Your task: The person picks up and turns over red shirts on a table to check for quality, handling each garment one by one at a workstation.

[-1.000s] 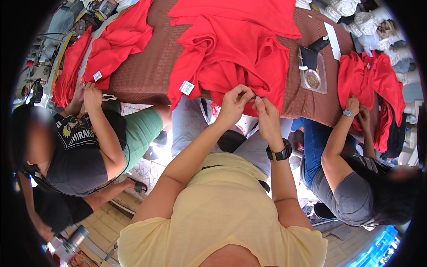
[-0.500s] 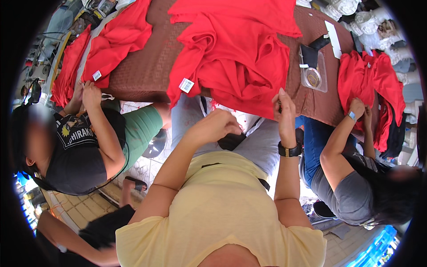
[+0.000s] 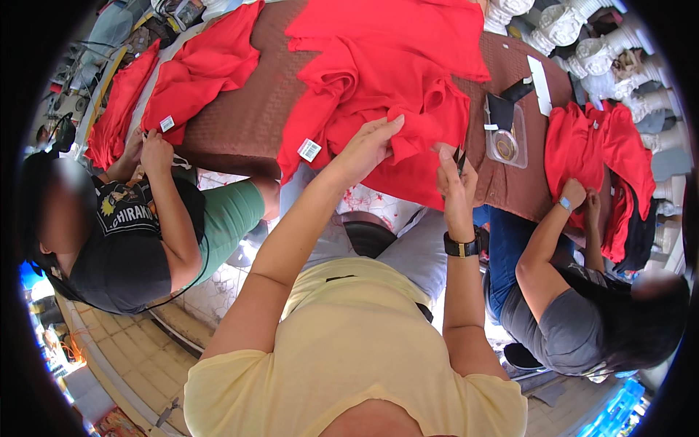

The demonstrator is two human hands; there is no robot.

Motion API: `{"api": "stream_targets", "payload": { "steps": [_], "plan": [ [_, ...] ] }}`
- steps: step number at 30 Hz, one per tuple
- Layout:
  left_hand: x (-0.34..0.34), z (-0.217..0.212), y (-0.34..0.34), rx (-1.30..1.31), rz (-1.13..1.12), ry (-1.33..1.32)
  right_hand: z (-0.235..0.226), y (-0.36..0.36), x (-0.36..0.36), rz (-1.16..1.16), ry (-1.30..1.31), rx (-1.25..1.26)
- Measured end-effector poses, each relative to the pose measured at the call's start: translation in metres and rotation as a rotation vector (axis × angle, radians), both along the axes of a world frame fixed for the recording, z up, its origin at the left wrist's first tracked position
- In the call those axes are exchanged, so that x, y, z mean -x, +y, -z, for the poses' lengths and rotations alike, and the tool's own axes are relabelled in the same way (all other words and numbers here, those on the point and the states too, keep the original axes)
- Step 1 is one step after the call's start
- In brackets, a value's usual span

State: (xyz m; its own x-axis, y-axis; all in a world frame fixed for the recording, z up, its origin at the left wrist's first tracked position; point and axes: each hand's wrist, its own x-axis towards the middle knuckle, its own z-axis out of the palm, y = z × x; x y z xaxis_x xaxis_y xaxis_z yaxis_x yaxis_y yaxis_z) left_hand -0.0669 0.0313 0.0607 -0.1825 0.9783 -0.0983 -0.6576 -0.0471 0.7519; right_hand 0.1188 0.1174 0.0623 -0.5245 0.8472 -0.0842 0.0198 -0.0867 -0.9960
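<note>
Now that the left hand (image 3: 366, 151) is back at the red cloth (image 3: 378, 87) on the brown surface (image 3: 237, 109), its fingers seem to pinch and steady it; the right hand's (image 3: 457, 188) grip a dark tool (image 3: 460, 162).

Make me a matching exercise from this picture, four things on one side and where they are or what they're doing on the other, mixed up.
Column one:
1. Left hand
2. Right hand
3. Black watch
4. Clear plastic container

Column two:
A. Strapped around a wrist
B. Lying on the brown tablecloth
C. Holding a small dark tool
D. At the middle red cloth, with no tool showing

Right pairs: 1-D, 2-C, 3-A, 4-B
</note>
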Motion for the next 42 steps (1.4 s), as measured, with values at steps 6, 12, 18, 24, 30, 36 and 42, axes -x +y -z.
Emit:
{"api": "stream_targets", "payload": {
  "steps": [6,12,18,24,30,36,42],
  "plan": [
    [0.021,-0.021,-0.006,-0.114,0.053,0.218,-0.011,0.013,0.039,0.013,0.097,-0.223],
    [0.029,-0.033,-0.013,-0.166,0.023,0.265,-0.024,0.028,0.043,-0.086,0.142,-0.101],
    [0.03,-0.034,-0.027,-0.047,-0.175,0.488,-0.048,0.031,0.047,-0.098,0.302,-0.042],
    [0.044,-0.001,-0.097,0.256,-0.641,1.704,-0.043,0.068,0.018,-0.056,0.368,-0.046],
    [0.066,0.042,-0.131,0.308,-0.662,1.541,-0.045,0.064,0.025,-0.012,0.361,-0.02],
    [0.106,0.031,-0.123,0.266,-0.97,0.944,-0.045,0.08,0.022,0.082,0.292,-0.117],
    [0.098,0.027,-0.124,0.413,-1.186,1.519,0.003,0.046,0.008,0.164,-0.24,-0.729]
  ]
}}
